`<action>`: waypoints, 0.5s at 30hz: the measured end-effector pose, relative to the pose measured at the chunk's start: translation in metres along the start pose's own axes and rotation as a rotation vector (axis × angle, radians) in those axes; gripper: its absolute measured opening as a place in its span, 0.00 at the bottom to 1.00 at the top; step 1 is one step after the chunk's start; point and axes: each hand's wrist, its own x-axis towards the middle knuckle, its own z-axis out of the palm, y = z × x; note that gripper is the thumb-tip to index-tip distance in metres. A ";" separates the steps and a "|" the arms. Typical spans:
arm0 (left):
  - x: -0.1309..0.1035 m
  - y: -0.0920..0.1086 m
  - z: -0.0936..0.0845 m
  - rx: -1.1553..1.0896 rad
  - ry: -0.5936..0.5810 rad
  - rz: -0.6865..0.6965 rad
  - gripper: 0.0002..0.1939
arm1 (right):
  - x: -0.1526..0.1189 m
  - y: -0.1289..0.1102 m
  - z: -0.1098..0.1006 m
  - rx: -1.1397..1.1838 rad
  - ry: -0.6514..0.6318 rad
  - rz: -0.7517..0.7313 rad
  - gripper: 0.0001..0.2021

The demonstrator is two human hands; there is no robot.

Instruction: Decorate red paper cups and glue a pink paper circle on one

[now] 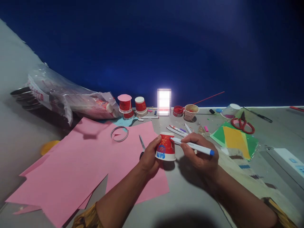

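Observation:
My left hand (150, 155) holds a red and white paper cup (168, 146), tilted, with its wide white rim toward me. Blue marker lines are drawn on the cup's lower left side. In my right hand (200, 153) is a white marker (198, 147) with a blue end, its tip at the cup's upper right side. Whether the tip touches the cup is too small to tell. Small scissors (142, 143) lie just left of the cup, their handles partly hidden by my left hand.
Pink paper (78, 161) covers the left side, with a ring (119, 134) on it. Behind stand stacked cups (124, 106), a red paint pot (178, 110) and a textured cup (191, 112). Red-handled scissors (242, 124) rest on green and yellow sheets (237, 139) at right.

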 end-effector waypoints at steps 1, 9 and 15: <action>0.000 0.000 -0.001 0.008 -0.012 -0.003 0.17 | 0.001 -0.001 0.000 -0.001 -0.002 -0.004 0.05; 0.002 -0.002 -0.005 0.026 -0.058 0.014 0.16 | 0.001 -0.002 0.000 0.012 -0.009 0.014 0.05; 0.002 -0.003 -0.005 0.034 -0.074 0.025 0.16 | 0.003 -0.003 0.000 0.007 -0.023 0.001 0.06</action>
